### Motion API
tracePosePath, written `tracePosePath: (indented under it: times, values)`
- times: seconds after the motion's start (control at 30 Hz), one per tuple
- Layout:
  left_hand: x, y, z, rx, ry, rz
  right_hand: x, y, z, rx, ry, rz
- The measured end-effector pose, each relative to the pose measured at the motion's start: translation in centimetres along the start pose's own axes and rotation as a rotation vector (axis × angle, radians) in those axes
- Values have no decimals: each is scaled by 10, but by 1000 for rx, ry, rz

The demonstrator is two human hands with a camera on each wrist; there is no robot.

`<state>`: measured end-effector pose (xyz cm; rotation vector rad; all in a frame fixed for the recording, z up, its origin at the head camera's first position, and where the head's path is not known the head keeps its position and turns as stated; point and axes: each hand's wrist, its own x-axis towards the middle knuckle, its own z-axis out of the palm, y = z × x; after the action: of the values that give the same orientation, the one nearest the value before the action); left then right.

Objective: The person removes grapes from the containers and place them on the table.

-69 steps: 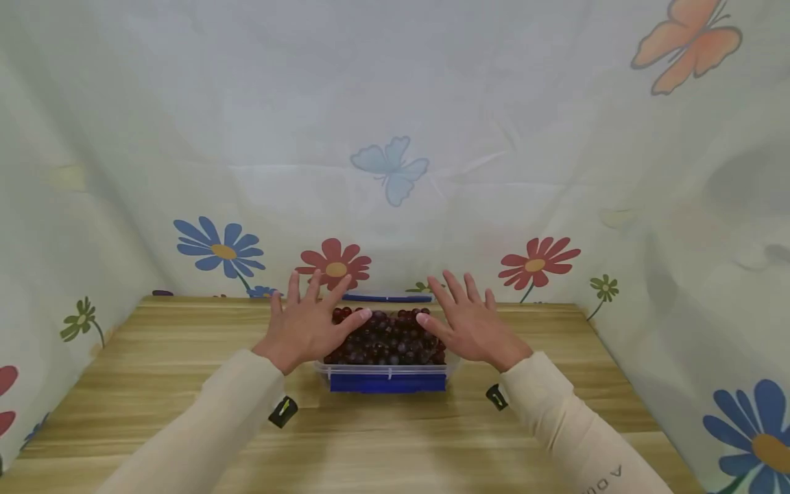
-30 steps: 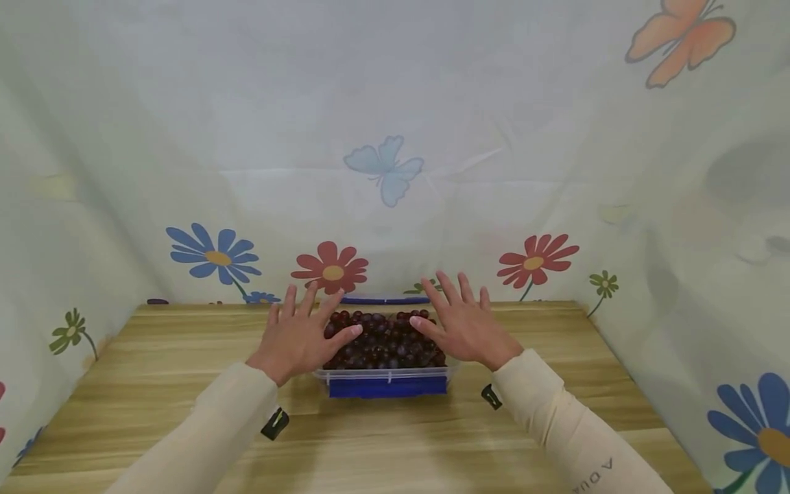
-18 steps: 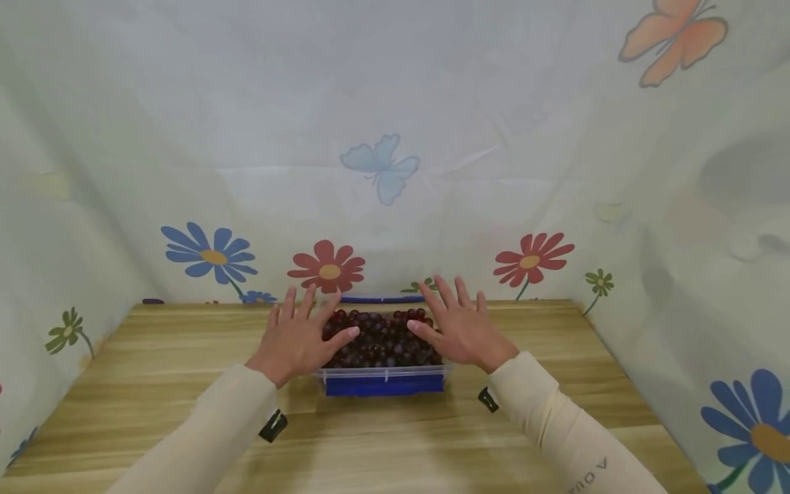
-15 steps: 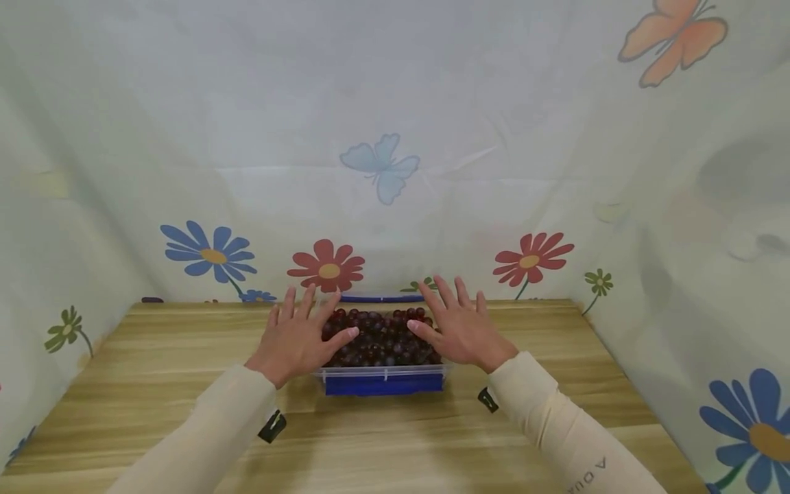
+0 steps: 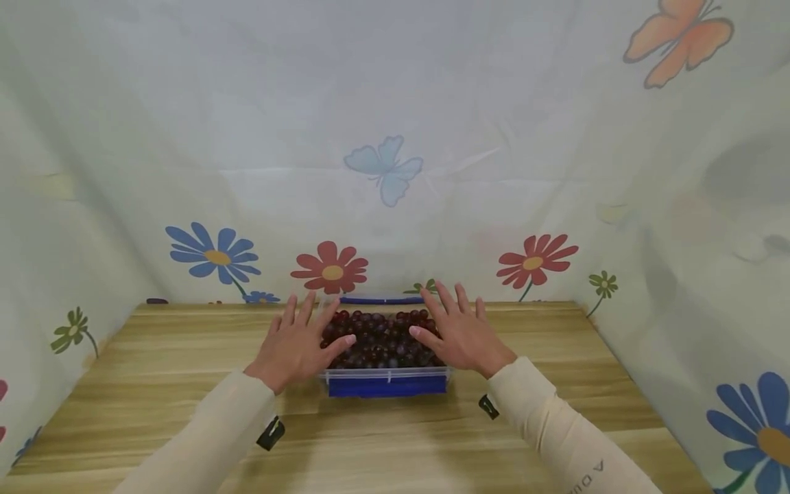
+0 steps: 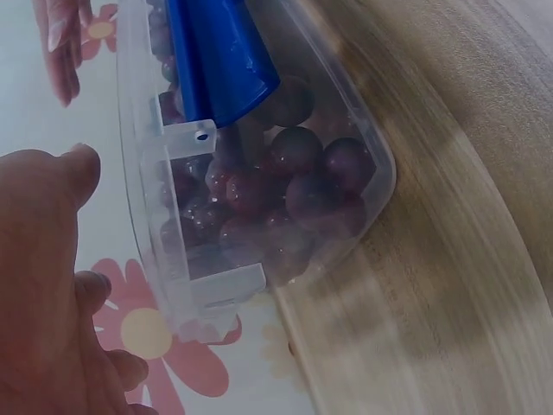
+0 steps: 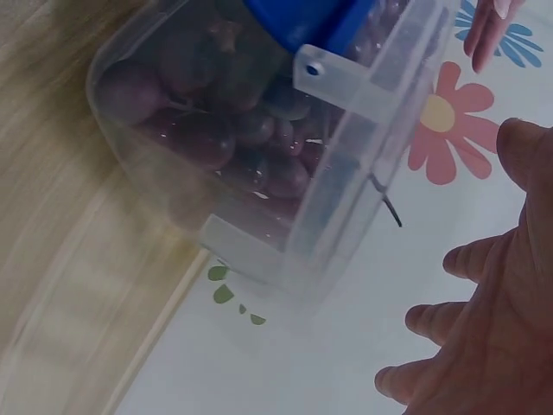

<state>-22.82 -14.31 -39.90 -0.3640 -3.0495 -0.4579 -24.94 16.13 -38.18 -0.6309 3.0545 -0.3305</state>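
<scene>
A clear plastic box (image 5: 387, 373) with blue latches stands on the wooden table, filled with dark red and purple grapes (image 5: 385, 343). My left hand (image 5: 293, 350), fingers spread, hovers at the box's left side, its thumb over the grapes in the head view. On the right side my right hand (image 5: 465, 336) is spread the same way. In the left wrist view a gap shows between the left hand (image 6: 43, 285) and the box wall (image 6: 285, 207); the right wrist view shows the right hand (image 7: 484, 320) apart from the box (image 7: 199, 147). Neither hand holds anything.
The wooden table (image 5: 382, 446) reaches back to a white cloth (image 5: 278, 103) printed with flowers and butterflies, which also hangs at both sides. A black clip-like piece (image 5: 271, 433) is by the left sleeve, another (image 5: 489, 406) by the right one.
Both hands have come slightly lower and nearer in the head view since the oldest frame, still spread beside the box. The view has shifted a little; the box looks unmoved on the table.
</scene>
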Motion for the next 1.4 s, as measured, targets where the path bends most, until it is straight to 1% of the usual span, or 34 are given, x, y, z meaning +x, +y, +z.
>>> tracePosePath:
  times: [0.2,0.47,0.7,0.93,1.07,1.27,1.4]
  values:
    - [0,1,1,-25,-34,1,1,2,6,12,-7,4]
    - [2,-5,10,-64,-41,7,3,2,16,12,-8,-2]
    - [2,-9,12,-104,-63,22,3,0,22,27,-10,-2]
    - [3,-11,16,-128,-91,14,5,1,28,30,-3,0]
    - [4,-12,16,-159,-107,12,5,3,31,24,-1,-1]
    - [5,-13,17,-193,-122,16,6,3,35,41,-1,-7]
    - [7,-13,19,-207,-142,9,6,4,38,55,-1,-5]
